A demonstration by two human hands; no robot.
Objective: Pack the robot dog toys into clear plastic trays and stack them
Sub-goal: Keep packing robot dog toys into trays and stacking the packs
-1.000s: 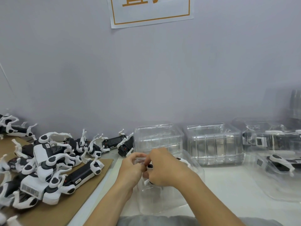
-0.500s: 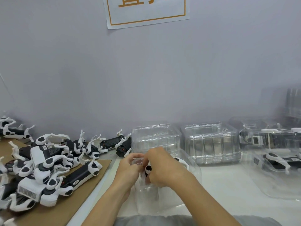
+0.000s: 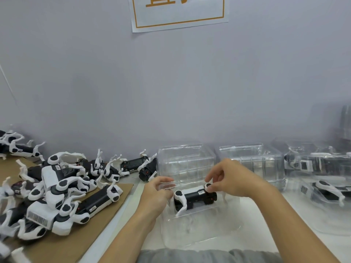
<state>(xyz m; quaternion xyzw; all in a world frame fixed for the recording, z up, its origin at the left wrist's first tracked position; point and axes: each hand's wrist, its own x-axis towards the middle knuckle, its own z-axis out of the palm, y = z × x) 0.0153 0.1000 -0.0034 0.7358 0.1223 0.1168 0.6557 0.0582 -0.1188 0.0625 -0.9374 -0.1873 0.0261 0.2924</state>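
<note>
Fingers of the right hand [image 3: 230, 180] are curled and pinch the round white hip joint at the right end of a robot dog toy [image 3: 193, 197], the hand sitting just above and to the right of it. The left hand [image 3: 156, 194] is at the toy's other end, its fingers bent around the near left edge of a clear plastic tray [image 3: 197, 230]; whether it grips the thin rim or only touches it, I cannot tell. The toy lies on its side inside this tray, between the two hands, black body with white legs. The tray rests on the white counter [image 3: 296, 211], close to the person's body. Just behind the hands stand two stacks of empty trays [image 3: 187, 162], side by side against the grey wall [image 3: 171, 88]. At the right, packed trays [image 3: 322, 179] with toys inside are piled up. At the left, a heap of loose toys [image 3: 57, 190] lies on a sheet of brown cardboard [image 3: 79, 242]. A paper sign [image 3: 178, 12] with orange border hangs on the wall above.
</note>
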